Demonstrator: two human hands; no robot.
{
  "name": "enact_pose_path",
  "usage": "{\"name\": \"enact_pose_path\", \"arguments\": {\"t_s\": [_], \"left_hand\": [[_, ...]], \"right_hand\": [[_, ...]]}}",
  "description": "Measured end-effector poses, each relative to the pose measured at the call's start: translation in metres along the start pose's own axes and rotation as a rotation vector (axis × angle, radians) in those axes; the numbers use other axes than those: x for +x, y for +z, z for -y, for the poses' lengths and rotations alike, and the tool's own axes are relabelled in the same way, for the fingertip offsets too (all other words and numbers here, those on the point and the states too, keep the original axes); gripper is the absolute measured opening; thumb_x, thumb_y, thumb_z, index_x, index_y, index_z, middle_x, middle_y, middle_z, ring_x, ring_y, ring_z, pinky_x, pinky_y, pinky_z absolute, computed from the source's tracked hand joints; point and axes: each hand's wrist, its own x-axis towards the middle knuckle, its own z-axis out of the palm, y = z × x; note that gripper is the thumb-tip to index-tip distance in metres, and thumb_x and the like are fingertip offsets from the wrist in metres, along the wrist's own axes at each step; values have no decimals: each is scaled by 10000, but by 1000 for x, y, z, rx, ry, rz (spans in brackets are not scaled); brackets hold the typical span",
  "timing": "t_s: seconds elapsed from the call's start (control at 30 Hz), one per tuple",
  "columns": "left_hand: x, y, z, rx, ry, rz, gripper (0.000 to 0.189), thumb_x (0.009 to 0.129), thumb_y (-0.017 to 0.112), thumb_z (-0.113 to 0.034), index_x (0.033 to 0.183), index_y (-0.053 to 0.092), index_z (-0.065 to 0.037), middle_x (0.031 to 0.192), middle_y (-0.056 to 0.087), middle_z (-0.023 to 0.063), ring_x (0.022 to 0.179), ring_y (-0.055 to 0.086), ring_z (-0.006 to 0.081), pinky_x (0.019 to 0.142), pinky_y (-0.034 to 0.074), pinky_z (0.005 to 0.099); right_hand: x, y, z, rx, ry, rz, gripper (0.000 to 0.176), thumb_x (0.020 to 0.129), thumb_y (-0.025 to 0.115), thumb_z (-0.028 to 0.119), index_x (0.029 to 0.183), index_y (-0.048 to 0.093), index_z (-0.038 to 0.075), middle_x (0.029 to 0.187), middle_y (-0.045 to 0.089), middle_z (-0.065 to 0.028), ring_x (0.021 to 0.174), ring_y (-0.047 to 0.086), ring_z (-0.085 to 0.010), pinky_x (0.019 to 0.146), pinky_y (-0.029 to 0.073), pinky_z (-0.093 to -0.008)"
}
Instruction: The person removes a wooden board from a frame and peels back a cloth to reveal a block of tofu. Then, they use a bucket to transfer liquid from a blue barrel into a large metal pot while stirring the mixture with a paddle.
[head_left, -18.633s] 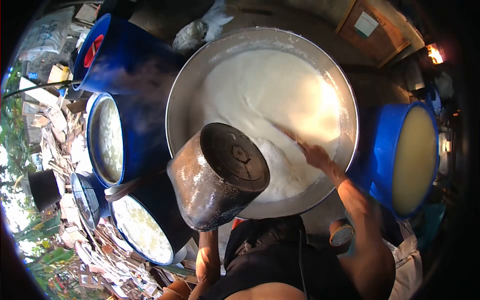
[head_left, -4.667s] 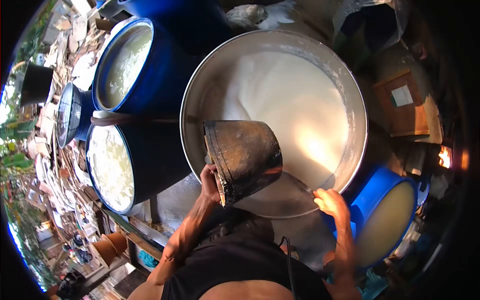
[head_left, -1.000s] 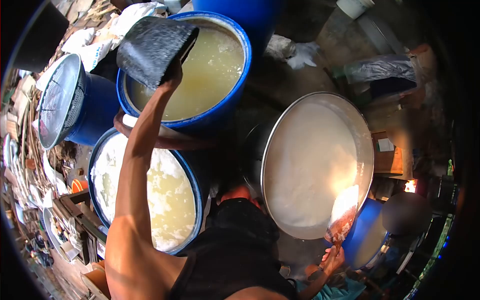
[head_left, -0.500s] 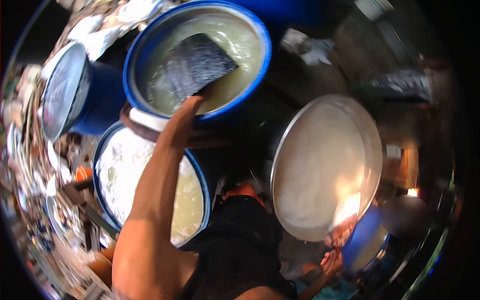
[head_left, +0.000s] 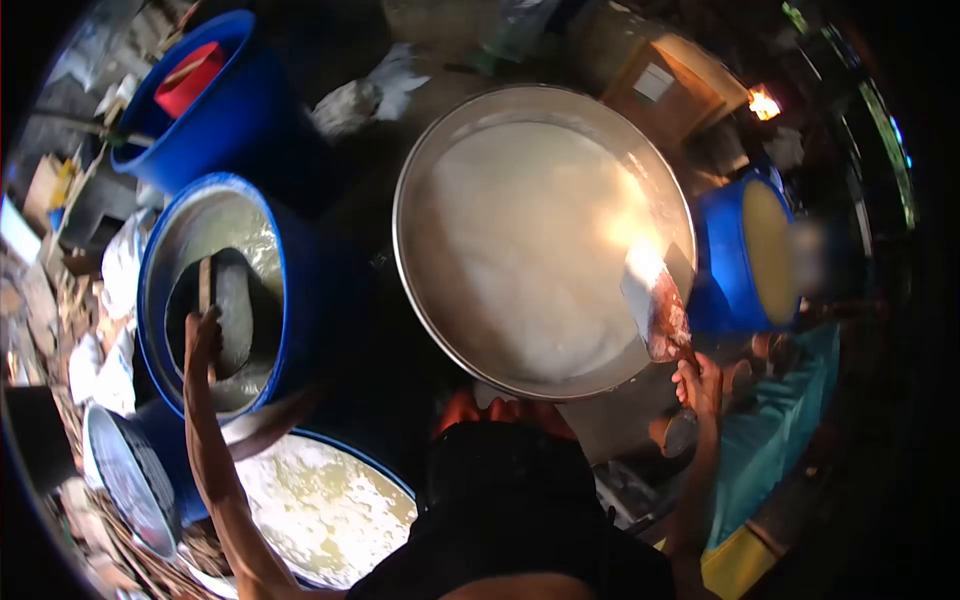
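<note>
My left hand (head_left: 203, 340) is closed round the wooden crossbar (head_left: 206, 283) of a dark bucket (head_left: 236, 318). The bucket sits inside a blue barrel (head_left: 283, 290) of cloudy liquid, its mouth towards me and some liquid in it. On the other side, my right hand (head_left: 700, 384) grips the handle of a broad, flat paddle (head_left: 667, 315), whose blade is stained reddish brown and white and partly washed out by glare. The blade overlaps the right rim of a large round metal pan (head_left: 412, 290). Pale, milky liquid (head_left: 520, 240) covers the pan's bottom.
Below the left barrel stands a tub of foamy liquid (head_left: 320, 500), with a metal basin (head_left: 128, 480) beside it. A blue barrel with a red container (head_left: 190, 80) is at upper left. Another blue barrel (head_left: 725, 255) stands right of the pan, and a flame (head_left: 763, 102) burns beyond.
My view has swung, moving the pan towards the centre and the barrel to the left. The dark bucket has turned from showing its outside to showing its mouth. Both hands keep their holds.
</note>
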Motion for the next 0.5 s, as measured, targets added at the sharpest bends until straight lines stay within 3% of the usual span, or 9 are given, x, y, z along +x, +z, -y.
{"name": "enact_pose_path", "arguments": {"t_s": [0.07, 0.17, 0.27, 0.5], "left_hand": [[-22, -16, -14, 11, 54, -22, 333, 868, 618, -338, 655, 507, -107, 532, 464, -12, 400, 449, 128, 376, 337, 305], [-31, -48, -23, 71, 84, -98, 215, 881, 656, -300, 827, 568, -111, 591, 474, -35, 419, 435, 97, 380, 344, 290], [-71, -72, -63, 58, 110, -78, 211, 912, 646, -308, 849, 572, -122, 588, 458, -45, 446, 450, 83, 403, 359, 264], [-207, -37, -169, -41, 254, -92, 206, 937, 662, -343, 912, 610, -145, 690, 496, -74, 562, 469, 31, 483, 379, 224]], "right_hand": [[-1, -2, 0, 50, 24, -26, 140, 951, 581, 145, 978, 613, 11, 697, 625, -53, 462, 529, -92, 405, 427, -248], [8, -17, -8, 54, -19, -21, 119, 956, 579, 133, 960, 601, 16, 698, 616, -55, 474, 531, -92, 408, 422, -249], [22, -28, -4, 19, -79, 2, 118, 958, 565, 127, 949, 602, 16, 702, 618, -47, 478, 534, -87, 416, 425, -249], [63, -46, -11, 18, -167, 18, 134, 955, 577, 138, 927, 613, 12, 691, 618, -39, 467, 529, -87, 417, 423, -249]]}}
